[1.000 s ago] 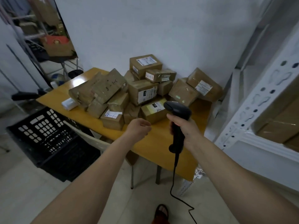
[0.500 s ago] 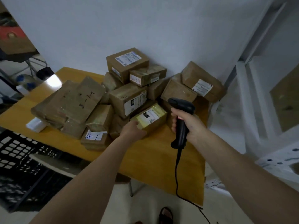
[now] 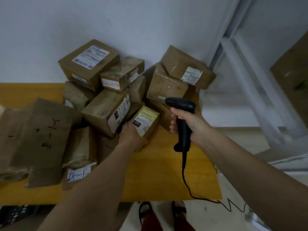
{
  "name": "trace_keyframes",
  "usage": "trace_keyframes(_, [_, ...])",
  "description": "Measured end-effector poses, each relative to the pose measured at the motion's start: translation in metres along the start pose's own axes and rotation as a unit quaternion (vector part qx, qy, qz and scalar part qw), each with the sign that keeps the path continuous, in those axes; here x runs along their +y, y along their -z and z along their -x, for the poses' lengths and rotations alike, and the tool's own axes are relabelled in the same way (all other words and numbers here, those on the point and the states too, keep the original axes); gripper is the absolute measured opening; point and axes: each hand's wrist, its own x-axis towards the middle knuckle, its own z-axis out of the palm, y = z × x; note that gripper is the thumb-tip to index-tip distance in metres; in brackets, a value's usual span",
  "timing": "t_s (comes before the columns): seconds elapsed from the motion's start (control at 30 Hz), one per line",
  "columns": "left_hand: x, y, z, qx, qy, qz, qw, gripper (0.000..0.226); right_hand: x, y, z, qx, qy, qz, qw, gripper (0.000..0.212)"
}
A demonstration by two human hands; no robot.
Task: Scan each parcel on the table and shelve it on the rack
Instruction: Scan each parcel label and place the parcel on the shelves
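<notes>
Cardboard box (image 3: 144, 122) under the left hand (image 3: 131, 134), fingers seemingly clamped on it, risked toppling neighbouring boxes; right hand (image 3: 191, 125) gripped the scanner (image 3: 182, 114).

Taped brown cardboard parcels (image 3: 106, 112), matt black plastic scanner (image 3: 182, 117), smooth yellow table (image 3: 166, 172)

A second ago the left hand (image 3: 131, 135) hangs in the air, loosely curled, short of the pile. Now it is on the near left end of the small parcel with the yellow label (image 3: 144, 121), fingers against its side. The right hand (image 3: 188, 124) with the black scanner (image 3: 182, 114) is now farther over the yellow table (image 3: 166, 172), just right of that parcel. The view is now closer to the pile, and the black crate at near left is almost out of sight.
</notes>
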Motion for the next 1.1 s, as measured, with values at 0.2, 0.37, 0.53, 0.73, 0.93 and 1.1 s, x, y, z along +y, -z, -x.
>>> trace_keyframes(0.2, [-0.004,-0.014,-0.013,0.014,0.025,-0.055,0.998,0.114,0.018,0.0,-0.008,0.044,0.022,-0.012,0.999,0.018])
trace_keyframes(0.37, [0.011,-0.011,-0.003,-0.074,0.116,0.147,0.98,0.114,0.022,-0.008,-0.01,0.091,0.028,-0.016,0.995,0.021])
trace_keyframes(0.53, [0.027,-0.002,0.027,-0.159,0.047,0.363,0.917,0.097,0.017,-0.013,-0.007,0.119,0.053,0.023,0.991,0.038])
trace_keyframes(0.73, [0.03,0.028,0.047,-0.206,-0.006,0.453,0.867,0.124,-0.004,-0.003,0.01,0.041,0.07,0.061,0.995,0.038])
trace_keyframes(0.93, [0.015,0.051,0.055,-0.289,-0.018,0.576,0.765,0.079,-0.009,0.005,0.022,-0.066,0.075,0.037,0.994,0.039])
trace_keyframes(1.1, [0.026,0.066,0.055,-0.169,-0.027,0.534,0.828,0.089,-0.016,-0.016,0.035,-0.017,0.137,0.114,0.984,0.023])
